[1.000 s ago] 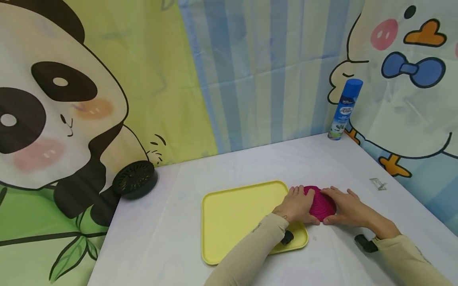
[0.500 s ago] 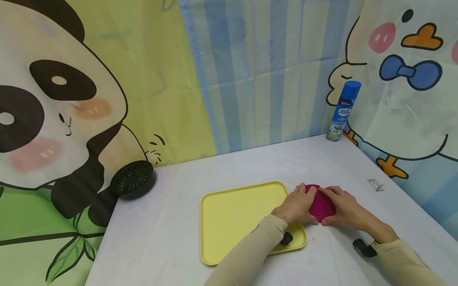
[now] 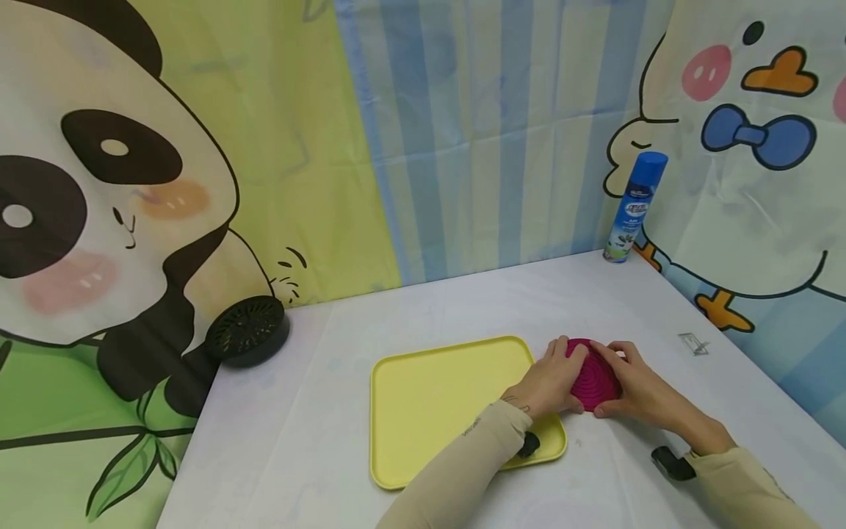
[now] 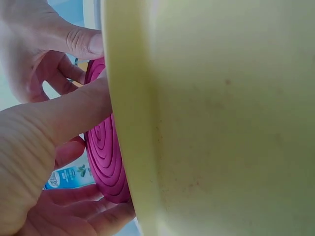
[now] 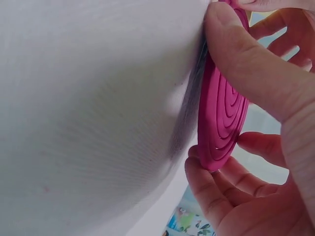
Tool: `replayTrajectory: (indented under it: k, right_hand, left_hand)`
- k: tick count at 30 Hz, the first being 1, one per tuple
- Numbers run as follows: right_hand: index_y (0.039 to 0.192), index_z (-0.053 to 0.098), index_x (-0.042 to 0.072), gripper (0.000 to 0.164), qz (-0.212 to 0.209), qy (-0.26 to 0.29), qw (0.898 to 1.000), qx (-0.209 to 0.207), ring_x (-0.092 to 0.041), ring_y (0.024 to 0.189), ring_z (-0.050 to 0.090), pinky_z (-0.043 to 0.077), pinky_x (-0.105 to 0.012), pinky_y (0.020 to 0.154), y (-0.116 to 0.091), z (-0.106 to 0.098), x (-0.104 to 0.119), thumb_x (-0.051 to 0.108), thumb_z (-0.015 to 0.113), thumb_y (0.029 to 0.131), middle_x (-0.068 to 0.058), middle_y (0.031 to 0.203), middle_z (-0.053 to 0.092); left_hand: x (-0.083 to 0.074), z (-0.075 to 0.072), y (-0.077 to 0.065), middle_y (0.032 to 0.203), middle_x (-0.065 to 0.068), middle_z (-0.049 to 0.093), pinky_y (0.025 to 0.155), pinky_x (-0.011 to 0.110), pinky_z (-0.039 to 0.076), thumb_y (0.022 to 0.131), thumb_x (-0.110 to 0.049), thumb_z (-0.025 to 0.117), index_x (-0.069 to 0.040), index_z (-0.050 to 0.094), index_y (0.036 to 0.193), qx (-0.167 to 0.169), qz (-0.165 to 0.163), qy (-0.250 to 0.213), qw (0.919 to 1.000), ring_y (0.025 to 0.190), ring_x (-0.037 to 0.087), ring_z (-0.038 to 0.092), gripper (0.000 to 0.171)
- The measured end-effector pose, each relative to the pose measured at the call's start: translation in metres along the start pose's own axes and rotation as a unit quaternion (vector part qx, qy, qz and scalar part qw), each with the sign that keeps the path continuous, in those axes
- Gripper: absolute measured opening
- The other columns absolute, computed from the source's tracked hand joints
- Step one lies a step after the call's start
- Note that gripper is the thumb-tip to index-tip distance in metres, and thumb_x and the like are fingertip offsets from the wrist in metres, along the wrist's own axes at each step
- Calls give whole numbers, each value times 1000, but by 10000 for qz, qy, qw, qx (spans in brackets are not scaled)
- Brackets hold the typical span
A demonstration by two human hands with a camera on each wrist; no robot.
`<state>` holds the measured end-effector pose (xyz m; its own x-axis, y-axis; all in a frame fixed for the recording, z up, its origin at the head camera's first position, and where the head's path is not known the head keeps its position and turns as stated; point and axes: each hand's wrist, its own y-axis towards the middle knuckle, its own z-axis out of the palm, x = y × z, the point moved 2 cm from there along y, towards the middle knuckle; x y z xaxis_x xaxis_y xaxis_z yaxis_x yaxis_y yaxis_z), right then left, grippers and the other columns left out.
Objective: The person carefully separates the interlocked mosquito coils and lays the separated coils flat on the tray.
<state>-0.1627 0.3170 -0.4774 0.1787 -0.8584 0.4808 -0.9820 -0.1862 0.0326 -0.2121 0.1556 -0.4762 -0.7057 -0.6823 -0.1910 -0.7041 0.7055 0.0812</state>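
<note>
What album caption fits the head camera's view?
The left grip and right grip hold a ringed magenta disc beside a yellow tray on a white table.

White surface [image 3: 277, 441]: matt, w/ faint fine texture. Yellow tray [image 3: 436, 411], mid-surface: smooth plastic, low sheen. Magenta disc [image 3: 596, 378], at tray's R edge: matt, rubber- or soft-plastic-looking, ridged in conc. rings. Spray can [image 3: 629, 217], far R corner: smooth, glossy, w/ plastic cap [image 3: 648, 168]. Black slotted unit [image 3: 247, 330], far L corner: matt hard plastic. Backdrop [image 3: 476, 147]: creased printed cloth, slight sheen. Sleeves [image 3: 463, 459]: smooth matt cloth.
</note>
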Motion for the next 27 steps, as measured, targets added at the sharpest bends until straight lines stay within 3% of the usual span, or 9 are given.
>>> replayTrajectory:
  k: [7,17,27]
  right_hand:
    - [153,33,2,110,4,-7,9999,-117,-51,119,47,56,-61,87,-3,0,1,26,96,67,-31,138,34]
    - [154,33,5,110,-147,-42,9992,-366,-44,117,49,58,-57,85,-7,-1,-6,23,96,66,-27,130,50]
    - [157,34,12,110,-380,-120,9980,-489,-26,100,58,59,-28,70,-11,-13,-6,15,96,66,-20,119,57]
  left_hand:
    - [1,-3,-4,131,0,48,85,13,51,71,-37,93,-24,40,136,-75,134,-120,9998,115,9,50,85]
    - [3,-9,-6,132,-2,48,82,14,52,74,-31,91,-26,39,140,-46,68,-301,9995,110,12,54,85]
    - [10,-10,-4,136,-3,49,84,14,51,79,-22,88,-29,36,147,-36,-14,-570,9984,111,10,53,86]
